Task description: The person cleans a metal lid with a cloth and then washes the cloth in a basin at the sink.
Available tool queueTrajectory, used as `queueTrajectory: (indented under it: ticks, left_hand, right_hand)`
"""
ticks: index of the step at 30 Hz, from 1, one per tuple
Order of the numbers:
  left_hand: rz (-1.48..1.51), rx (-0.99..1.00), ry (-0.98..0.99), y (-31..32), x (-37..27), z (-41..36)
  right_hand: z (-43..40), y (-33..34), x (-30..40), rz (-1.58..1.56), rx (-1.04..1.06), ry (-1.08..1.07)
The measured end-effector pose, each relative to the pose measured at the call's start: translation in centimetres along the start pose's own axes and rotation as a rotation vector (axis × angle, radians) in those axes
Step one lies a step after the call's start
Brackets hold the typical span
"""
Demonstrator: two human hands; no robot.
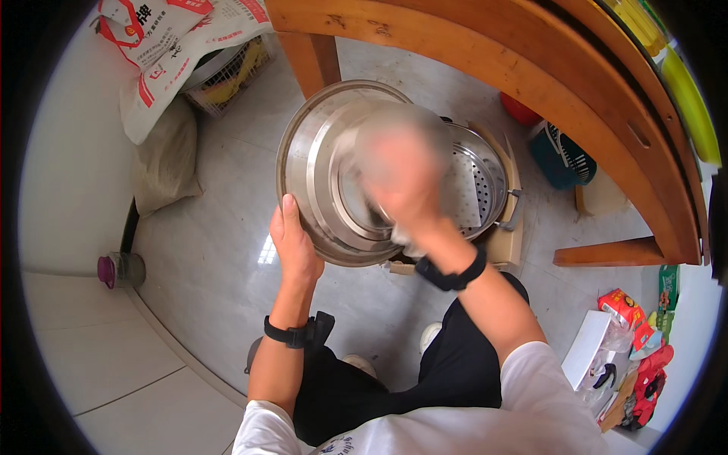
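My left hand [297, 239] grips the lower left rim of a large round stepped metal lid or pan [321, 170], with the thumb on its face. My right hand [406, 187] is over the right part of that metal piece, partly blurred, with a whitish cloth or paper [405, 239] showing beneath it. Whether the piece is a lid or a pan I cannot tell. Behind and to the right, a steamer pot with a perforated metal plate [484, 190] stands in an open cardboard box [515, 244]; a pale dotted sheet [463, 190] lies on the plate.
A wooden table frame [483, 62] arches over the far side, one leg at right. A beige sack [165, 159] and a wire basket [242, 74] stand left. A jar with a purple lid [122, 270] sits by the wall. A teal basket [560, 159] and a white foam box [586, 347] are right.
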State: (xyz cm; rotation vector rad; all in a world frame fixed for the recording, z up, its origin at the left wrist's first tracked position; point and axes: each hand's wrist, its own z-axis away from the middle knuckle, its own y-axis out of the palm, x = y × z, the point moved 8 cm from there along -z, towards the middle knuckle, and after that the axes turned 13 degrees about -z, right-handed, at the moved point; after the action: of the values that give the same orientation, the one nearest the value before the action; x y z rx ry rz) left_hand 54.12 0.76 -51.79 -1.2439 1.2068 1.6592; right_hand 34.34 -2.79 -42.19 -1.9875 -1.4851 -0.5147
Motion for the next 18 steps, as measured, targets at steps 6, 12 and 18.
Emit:
queueTrajectory:
  ticks: [6,12,18]
  left_hand:
    - [-0.066,0.005,-0.009,0.3,0.3,-0.1]
    - [0.140,0.065,0.086,-0.8,1.5,-0.9]
    - [0.005,-0.056,0.045,-1.2,-1.3,-1.2]
  right_hand:
    - [-0.6,-2.6,-5.3,0.045,-0.146,0.228]
    - [2.7,6.4,8.5,-0.060,0.333,-0.212]
    - [-1.1,-0.8,-1.1,0.121,0.016,-0.066]
